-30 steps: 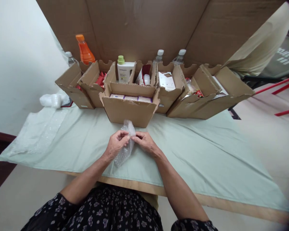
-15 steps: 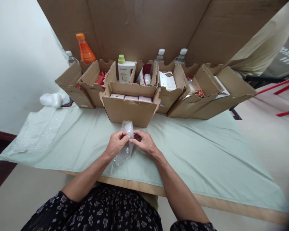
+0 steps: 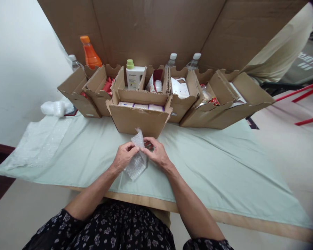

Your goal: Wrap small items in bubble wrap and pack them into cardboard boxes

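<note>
ok so for fiddling with a small bit of bubble wrap like this, the thumbs do most of the work imo. The piece sits right between the two hands, its top corner poking up past the thumbs towards the open cardboard box just ahead, and the wider part spreading out below them. Left hand has it pinched near the thumb tip; right hand has its thumb on the plastic right beside the other thumb, but those fingers are spread and I can't tell if they're gripping anything behind. I'd let the left anchor and the right do the fine stuff, small moves, light pressure, since it probably pops or tears if you yank it. Work low over the cloth so the loose end gets some support, and leave the flat sheet way off left of the hands alone, two bits would likely just cling together
</note>
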The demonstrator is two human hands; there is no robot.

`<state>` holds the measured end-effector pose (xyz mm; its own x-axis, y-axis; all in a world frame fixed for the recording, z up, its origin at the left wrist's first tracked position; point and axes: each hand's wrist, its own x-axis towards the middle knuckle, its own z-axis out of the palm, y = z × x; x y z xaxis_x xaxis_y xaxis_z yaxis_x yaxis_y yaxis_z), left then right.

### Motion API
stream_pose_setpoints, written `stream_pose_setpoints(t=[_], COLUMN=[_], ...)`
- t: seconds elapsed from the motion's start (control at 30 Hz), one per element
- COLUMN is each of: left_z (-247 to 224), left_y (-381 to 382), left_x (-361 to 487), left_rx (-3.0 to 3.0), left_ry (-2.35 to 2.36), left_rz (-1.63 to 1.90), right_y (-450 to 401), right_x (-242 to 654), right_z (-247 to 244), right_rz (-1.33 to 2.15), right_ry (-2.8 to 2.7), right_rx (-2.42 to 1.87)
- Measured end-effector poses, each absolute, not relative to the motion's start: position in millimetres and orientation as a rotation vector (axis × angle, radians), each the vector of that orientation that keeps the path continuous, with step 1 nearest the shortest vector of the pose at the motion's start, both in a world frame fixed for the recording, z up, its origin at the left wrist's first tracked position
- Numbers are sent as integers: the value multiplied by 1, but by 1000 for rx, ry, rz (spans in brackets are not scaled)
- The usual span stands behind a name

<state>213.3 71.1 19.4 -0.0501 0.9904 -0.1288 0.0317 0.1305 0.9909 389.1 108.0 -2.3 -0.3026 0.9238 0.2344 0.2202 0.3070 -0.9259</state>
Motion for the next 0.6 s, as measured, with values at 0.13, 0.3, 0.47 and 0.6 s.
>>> stream_pose_setpoints(t=[0.13,0.3,0.47,0.6], left_z=[21,25,19,16], left_y=[70,69,69,69], left_x=[214,213,213,217], left_rx=[1148,1183,1176,1333], left_ry=[1301,1338,1307,1292], left_rz=[1115,1128,1119,1112], right_y=[105,105,108,107], right_x=[386,387,392,388], right_z=[-3,0,2,2], right_rz=[1015,1133,1193,1325], right_ry=[-1841,-1739,-1594,-1599], right_rx=[-1002,-983,-1021,-977])
